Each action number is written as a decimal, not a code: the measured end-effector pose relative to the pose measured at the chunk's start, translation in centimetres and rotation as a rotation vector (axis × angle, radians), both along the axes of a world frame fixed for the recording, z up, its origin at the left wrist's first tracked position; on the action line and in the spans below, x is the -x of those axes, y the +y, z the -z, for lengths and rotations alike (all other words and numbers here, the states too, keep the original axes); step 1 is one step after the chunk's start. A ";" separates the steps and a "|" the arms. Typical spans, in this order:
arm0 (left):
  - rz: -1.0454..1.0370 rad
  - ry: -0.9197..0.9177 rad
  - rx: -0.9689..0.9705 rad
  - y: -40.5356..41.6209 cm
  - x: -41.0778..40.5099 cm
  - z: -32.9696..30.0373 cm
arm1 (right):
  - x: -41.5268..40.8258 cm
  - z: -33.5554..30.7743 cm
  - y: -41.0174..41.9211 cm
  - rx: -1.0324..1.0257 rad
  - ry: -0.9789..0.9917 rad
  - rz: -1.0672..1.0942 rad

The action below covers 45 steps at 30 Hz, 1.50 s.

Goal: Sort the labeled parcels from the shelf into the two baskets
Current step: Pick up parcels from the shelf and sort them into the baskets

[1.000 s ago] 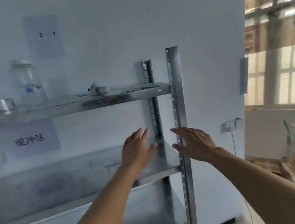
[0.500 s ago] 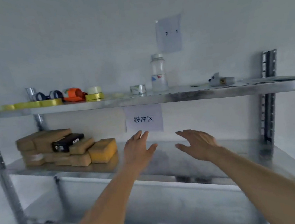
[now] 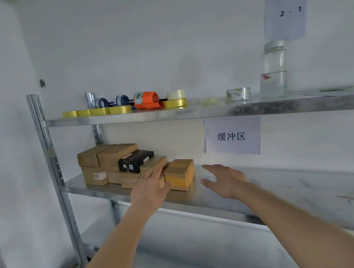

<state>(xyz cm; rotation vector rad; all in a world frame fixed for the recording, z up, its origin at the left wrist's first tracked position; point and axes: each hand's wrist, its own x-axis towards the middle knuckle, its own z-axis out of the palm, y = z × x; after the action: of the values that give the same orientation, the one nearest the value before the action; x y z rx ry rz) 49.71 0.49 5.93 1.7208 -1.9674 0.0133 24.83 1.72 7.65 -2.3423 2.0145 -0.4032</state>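
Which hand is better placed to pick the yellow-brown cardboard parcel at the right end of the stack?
Probably the left hand: open beside the yellow-brown cardboard parcel. The right hand is farther away.

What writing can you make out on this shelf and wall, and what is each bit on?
"2 - 1": paper sheet on the wall.
"缓冲区": paper sign hanging under the upper shelf.
"AMD", partly visible: black box atop the brown parcels.
Too blurred to read: jar label, pink parcel sticker, orange tape dispenser.
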 end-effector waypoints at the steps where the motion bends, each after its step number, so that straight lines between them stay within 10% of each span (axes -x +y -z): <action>1: -0.004 -0.001 -0.020 -0.9 -0.6 0.3 | -0.7 0.3 -1.2 -0.005 -0.008 0.000; 25: 0.113 0.001 -0.237 -28.6 2.2 7.8 | -4.0 9.6 -28.4 -0.237 -0.411 0.043; 36: 0.214 0.272 -0.265 -29.3 2.3 7.8 | -5.0 10.3 -28.0 -0.273 -0.943 0.117; 45: 0.390 0.430 -0.119 -24.4 4.4 5.1 | -4.3 5.9 -19.6 0.091 -0.943 0.370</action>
<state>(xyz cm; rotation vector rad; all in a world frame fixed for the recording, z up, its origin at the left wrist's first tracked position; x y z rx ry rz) 45.35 -23.89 0.81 1.2452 -1.9583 -0.5723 29.10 -17.85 1.72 -1.3201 1.8709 -1.3163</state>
